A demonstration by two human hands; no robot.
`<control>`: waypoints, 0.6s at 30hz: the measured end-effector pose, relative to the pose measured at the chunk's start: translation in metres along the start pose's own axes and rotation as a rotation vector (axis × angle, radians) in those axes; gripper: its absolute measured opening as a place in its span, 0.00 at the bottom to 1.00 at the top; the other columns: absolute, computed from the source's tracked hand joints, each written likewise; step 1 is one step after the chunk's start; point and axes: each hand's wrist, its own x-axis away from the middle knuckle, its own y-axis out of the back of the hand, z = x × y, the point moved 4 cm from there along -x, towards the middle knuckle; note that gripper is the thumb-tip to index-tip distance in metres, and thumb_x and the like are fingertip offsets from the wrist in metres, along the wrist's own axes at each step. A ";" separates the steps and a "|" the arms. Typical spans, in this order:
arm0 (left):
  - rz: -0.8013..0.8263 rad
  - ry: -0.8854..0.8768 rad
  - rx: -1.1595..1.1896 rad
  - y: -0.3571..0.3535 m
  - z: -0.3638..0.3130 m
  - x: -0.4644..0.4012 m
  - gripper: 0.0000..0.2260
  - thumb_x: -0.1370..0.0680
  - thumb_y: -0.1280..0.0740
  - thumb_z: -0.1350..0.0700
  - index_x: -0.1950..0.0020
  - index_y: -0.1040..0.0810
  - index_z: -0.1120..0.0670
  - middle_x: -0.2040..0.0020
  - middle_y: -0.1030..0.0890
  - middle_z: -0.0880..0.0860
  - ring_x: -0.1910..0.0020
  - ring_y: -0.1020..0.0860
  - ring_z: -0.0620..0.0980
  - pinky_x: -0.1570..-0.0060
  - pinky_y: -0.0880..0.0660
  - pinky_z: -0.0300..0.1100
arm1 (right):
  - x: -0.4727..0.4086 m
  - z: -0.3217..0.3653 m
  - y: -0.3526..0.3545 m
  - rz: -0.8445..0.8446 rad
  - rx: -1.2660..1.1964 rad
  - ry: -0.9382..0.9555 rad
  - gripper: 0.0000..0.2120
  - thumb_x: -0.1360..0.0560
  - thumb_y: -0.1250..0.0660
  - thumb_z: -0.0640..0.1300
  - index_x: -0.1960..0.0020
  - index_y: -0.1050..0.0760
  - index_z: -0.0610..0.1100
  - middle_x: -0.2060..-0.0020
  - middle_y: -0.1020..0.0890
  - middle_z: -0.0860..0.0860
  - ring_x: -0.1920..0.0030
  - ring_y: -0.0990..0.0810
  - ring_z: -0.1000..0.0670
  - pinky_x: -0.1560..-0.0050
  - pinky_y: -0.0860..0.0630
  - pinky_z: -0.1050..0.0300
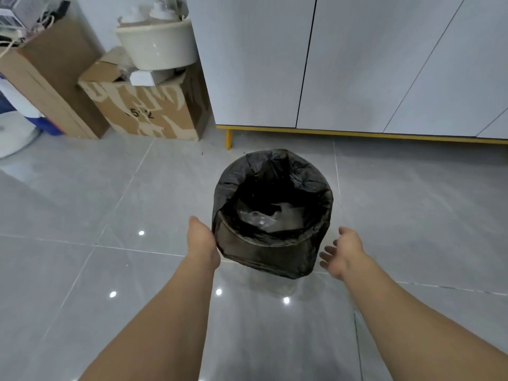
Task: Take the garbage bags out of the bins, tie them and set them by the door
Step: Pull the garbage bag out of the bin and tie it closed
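A round bin stands on the grey tiled floor, lined with a black garbage bag [264,251] whose top is folded down over the rim. Clear plastic and paper rubbish [270,220] lies at the bottom. My left hand [202,239] reaches along the bin's left side, its fingers hidden behind the bag, so touching or gripping cannot be told. My right hand [342,253] hovers just right of the bin, fingers spread, holding nothing, a small gap from the bag.
A white cabinet [357,64] on yellow legs stands right behind the bin. Cardboard boxes [143,111] with a cream bucket [156,48] on top stand at the back left. A white round object [16,138] lies at the far left.
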 end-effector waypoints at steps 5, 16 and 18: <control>0.130 0.203 -0.022 0.010 0.039 -0.028 0.31 0.20 0.51 0.39 0.23 0.39 0.57 0.31 0.26 0.56 0.35 0.27 0.58 0.27 0.42 0.56 | -0.016 -0.033 0.004 0.088 -0.054 -0.148 0.31 0.20 0.48 0.56 0.21 0.51 0.48 0.27 0.35 0.37 0.31 0.30 0.37 0.27 0.43 0.40; 0.328 0.154 -0.236 0.028 0.033 0.015 0.20 0.20 0.44 0.46 0.44 0.23 0.60 0.53 0.16 0.55 0.48 0.19 0.56 0.38 0.29 0.55 | 0.026 -0.028 0.009 0.269 0.002 -0.169 0.23 0.20 0.48 0.55 0.42 0.28 0.36 0.52 0.18 0.41 0.52 0.21 0.42 0.47 0.28 0.46; 0.333 0.123 -0.301 0.029 0.022 0.029 0.14 0.21 0.42 0.51 0.46 0.21 0.58 0.56 0.17 0.54 0.50 0.19 0.55 0.46 0.26 0.52 | 0.041 -0.021 0.010 0.248 0.032 -0.139 0.17 0.20 0.47 0.51 0.49 0.26 0.39 0.56 0.19 0.43 0.56 0.22 0.44 0.48 0.28 0.49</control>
